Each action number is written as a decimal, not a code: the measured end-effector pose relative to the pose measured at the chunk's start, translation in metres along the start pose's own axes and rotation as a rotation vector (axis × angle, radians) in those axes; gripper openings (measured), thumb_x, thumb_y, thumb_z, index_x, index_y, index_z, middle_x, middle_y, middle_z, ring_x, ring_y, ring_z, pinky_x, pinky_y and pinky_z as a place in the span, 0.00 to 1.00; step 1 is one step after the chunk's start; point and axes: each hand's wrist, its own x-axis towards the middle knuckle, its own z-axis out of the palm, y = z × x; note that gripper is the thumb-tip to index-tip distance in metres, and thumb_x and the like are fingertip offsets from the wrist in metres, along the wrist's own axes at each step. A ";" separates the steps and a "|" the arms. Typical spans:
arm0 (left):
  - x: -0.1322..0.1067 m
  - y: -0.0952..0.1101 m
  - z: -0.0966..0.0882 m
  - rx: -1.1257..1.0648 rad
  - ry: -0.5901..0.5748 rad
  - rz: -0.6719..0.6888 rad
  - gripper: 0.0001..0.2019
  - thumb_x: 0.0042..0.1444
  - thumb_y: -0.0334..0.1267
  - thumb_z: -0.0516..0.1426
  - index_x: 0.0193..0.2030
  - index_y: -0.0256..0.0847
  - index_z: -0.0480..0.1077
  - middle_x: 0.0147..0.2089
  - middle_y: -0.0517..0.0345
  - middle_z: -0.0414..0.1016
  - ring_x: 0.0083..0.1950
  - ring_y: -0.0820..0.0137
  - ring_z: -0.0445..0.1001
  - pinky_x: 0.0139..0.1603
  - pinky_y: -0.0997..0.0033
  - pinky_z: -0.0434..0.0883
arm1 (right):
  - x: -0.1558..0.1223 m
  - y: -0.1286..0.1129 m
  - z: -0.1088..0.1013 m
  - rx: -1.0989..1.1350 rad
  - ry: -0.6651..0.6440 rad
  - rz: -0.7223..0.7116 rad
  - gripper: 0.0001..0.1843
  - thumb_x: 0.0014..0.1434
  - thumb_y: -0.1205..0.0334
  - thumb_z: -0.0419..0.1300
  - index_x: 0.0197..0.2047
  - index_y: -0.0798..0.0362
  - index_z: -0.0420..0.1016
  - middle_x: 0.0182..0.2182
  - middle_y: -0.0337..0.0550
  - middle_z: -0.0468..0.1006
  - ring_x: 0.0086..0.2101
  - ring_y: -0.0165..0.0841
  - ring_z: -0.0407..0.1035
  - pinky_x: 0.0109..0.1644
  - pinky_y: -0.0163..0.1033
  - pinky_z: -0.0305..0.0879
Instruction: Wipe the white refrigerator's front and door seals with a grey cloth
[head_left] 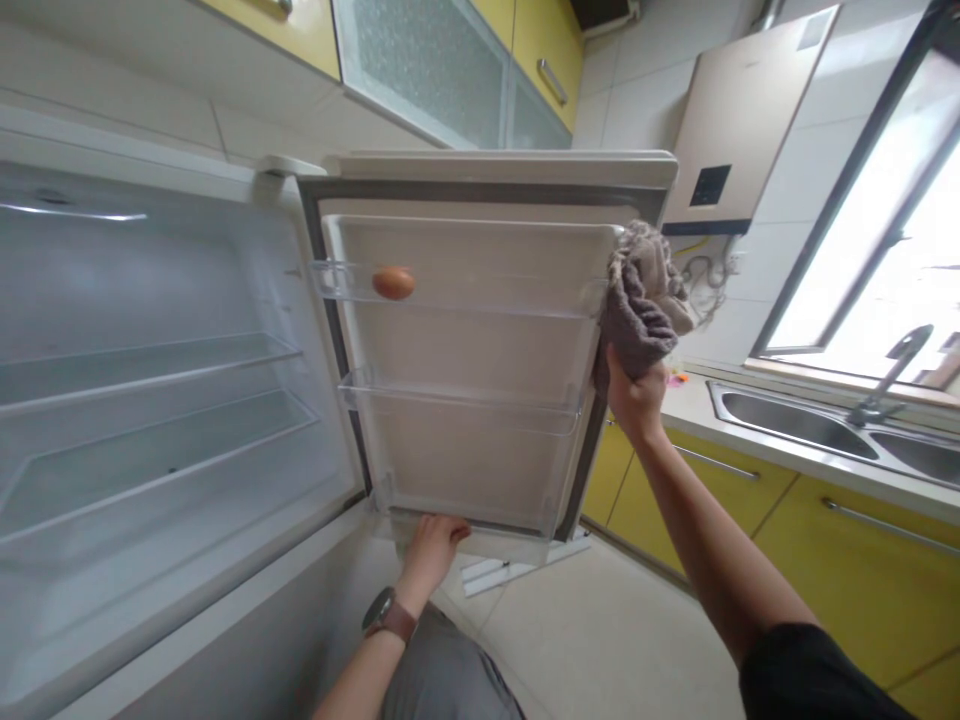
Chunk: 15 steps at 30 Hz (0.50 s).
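Observation:
An open fridge door (480,350) faces me, with clear plastic door shelves. A single brown egg (393,283) sits in the top door shelf. My right hand (636,395) is closed around a bunched grey-brown cloth (643,300), pressed against the door's right edge. My left hand (431,545) grips the bottom edge of the door, fingers curled under it; a watch is on that wrist.
The fridge interior (142,400) at left shows bare glass shelves. Yellow cabinets (840,560) and a counter with a steel sink (795,420) and tap stand at right under a window. A water heater (735,130) hangs on the wall. Pale tile floor lies below.

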 end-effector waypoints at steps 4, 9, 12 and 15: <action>0.000 -0.003 0.004 -0.004 0.065 0.031 0.14 0.66 0.37 0.57 0.47 0.43 0.85 0.51 0.49 0.84 0.55 0.58 0.78 0.58 0.62 0.66 | -0.050 0.019 -0.004 -0.004 -0.016 0.021 0.25 0.61 0.47 0.64 0.53 0.58 0.81 0.52 0.53 0.82 0.53 0.37 0.76 0.65 0.47 0.70; -0.001 -0.001 0.004 0.017 0.087 0.063 0.12 0.67 0.37 0.57 0.46 0.44 0.85 0.49 0.52 0.85 0.53 0.58 0.79 0.58 0.62 0.65 | -0.153 0.065 -0.024 -0.112 -0.075 0.075 0.20 0.60 0.53 0.64 0.54 0.50 0.82 0.55 0.48 0.80 0.60 0.39 0.72 0.69 0.46 0.68; -0.003 -0.001 0.004 0.039 0.099 0.059 0.12 0.67 0.38 0.58 0.46 0.44 0.85 0.49 0.52 0.85 0.53 0.58 0.78 0.58 0.61 0.65 | -0.212 0.086 -0.034 -0.156 -0.214 0.081 0.20 0.63 0.53 0.60 0.55 0.45 0.82 0.56 0.46 0.79 0.65 0.39 0.67 0.74 0.49 0.61; -0.003 -0.003 0.006 0.049 0.098 0.065 0.12 0.67 0.39 0.58 0.46 0.44 0.85 0.48 0.51 0.85 0.53 0.57 0.78 0.58 0.61 0.65 | -0.236 0.088 -0.037 -0.142 -0.347 0.067 0.21 0.65 0.53 0.56 0.58 0.43 0.81 0.57 0.44 0.79 0.66 0.38 0.66 0.77 0.54 0.57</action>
